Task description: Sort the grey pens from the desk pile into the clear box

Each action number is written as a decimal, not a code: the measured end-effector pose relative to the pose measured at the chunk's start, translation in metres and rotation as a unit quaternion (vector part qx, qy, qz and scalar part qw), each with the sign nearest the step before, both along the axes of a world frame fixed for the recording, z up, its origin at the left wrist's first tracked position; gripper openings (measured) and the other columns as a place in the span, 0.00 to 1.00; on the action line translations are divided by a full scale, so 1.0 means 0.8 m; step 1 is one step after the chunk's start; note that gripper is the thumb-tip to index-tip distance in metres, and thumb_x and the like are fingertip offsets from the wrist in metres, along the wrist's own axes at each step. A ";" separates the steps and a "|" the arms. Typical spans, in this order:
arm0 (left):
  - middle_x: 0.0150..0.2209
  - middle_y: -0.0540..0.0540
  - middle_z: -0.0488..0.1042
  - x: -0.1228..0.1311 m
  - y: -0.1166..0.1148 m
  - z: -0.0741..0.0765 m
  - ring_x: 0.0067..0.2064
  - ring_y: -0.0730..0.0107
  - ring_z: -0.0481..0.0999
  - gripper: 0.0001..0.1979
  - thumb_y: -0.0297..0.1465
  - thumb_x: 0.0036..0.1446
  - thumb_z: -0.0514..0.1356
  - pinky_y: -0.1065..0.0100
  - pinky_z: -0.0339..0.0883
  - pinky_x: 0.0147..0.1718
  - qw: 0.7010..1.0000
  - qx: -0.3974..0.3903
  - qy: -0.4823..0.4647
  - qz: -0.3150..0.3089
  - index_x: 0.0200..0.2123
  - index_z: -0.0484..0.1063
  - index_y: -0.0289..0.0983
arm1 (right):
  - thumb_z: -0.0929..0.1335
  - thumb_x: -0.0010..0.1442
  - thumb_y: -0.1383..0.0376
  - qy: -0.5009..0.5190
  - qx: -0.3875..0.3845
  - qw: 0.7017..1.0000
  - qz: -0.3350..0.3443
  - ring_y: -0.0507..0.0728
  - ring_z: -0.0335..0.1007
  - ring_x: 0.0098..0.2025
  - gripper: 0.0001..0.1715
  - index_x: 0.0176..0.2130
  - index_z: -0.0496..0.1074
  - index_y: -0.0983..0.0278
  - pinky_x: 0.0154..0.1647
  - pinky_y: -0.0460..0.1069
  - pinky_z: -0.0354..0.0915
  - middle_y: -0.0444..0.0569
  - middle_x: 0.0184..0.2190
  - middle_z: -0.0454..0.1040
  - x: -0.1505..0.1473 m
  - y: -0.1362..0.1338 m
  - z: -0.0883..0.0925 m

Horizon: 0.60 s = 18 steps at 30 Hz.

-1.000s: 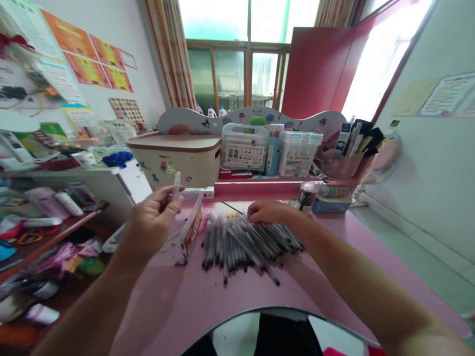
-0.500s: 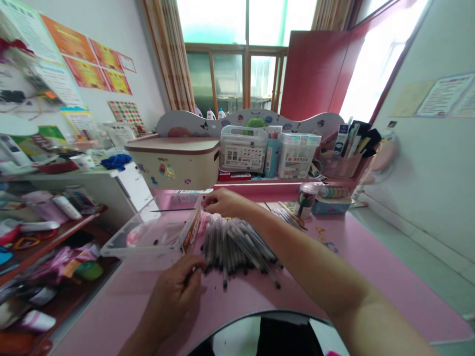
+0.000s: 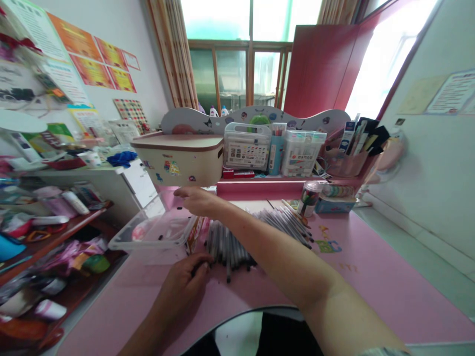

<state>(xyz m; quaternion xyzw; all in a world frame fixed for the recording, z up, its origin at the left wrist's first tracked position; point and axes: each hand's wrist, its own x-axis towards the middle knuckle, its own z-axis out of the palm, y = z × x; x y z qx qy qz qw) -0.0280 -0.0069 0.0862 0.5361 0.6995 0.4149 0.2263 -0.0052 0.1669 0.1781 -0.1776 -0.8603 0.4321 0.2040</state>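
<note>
My right hand (image 3: 195, 200) is over the back of a clear plastic box (image 3: 148, 243), its fingers bent together; what they hold, if anything, is hidden. A small dark bit shows just below its fingers. My left hand (image 3: 187, 276) rests on the pink desk in front of the box's right corner. Its thumb and forefinger are drawn together beside the dark ends of a heap of grey pens (image 3: 226, 245); I cannot tell whether they grip one. A second bunch of pens (image 3: 287, 222) lies behind my right forearm, which partly covers both groups.
A cream lidded bin (image 3: 178, 160) stands behind the box. Along the raised shelf are a clear marker case (image 3: 247, 148), a blue pencil tube (image 3: 275, 155), a white marker box (image 3: 302, 155) and a pink pen holder (image 3: 343, 160). A clear jar (image 3: 309, 198) sits by a blue box (image 3: 334, 205).
My right hand has moved left, from the box's back right corner to over the box. The dark thin stick across the box no longer shows. My left hand stays by the pens.
</note>
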 end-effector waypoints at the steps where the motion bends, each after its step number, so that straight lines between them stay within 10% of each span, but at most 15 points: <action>1: 0.32 0.45 0.81 0.000 0.001 0.000 0.35 0.56 0.77 0.11 0.33 0.53 0.57 0.65 0.68 0.38 1.000 0.002 0.004 -0.010 0.33 0.80 0.40 | 0.63 0.51 0.81 0.013 -0.018 1.000 0.002 0.56 0.71 0.50 0.28 0.49 0.73 0.67 0.50 0.47 0.65 0.53 0.49 0.77 0.005 0.001 0.001; 9: 0.31 0.46 0.81 -0.004 0.008 0.012 0.35 0.58 0.78 0.09 0.33 0.53 0.58 0.67 0.67 0.37 0.997 0.006 0.031 -0.077 0.31 0.80 0.42 | 0.62 0.53 0.82 0.001 0.081 0.995 -0.064 0.53 0.71 0.43 0.22 0.43 0.76 0.68 0.45 0.46 0.64 0.50 0.42 0.78 0.134 0.006 0.001; 18: 0.25 0.48 0.77 0.029 0.057 0.043 0.23 0.68 0.69 0.07 0.31 0.50 0.62 0.71 0.59 0.23 0.990 0.022 -0.113 -0.079 0.31 0.81 0.39 | 0.65 0.59 0.72 -0.241 0.257 0.923 -0.152 0.58 0.70 0.42 0.10 0.35 0.77 0.65 0.41 0.49 0.59 0.53 0.36 0.74 0.256 -0.035 -0.054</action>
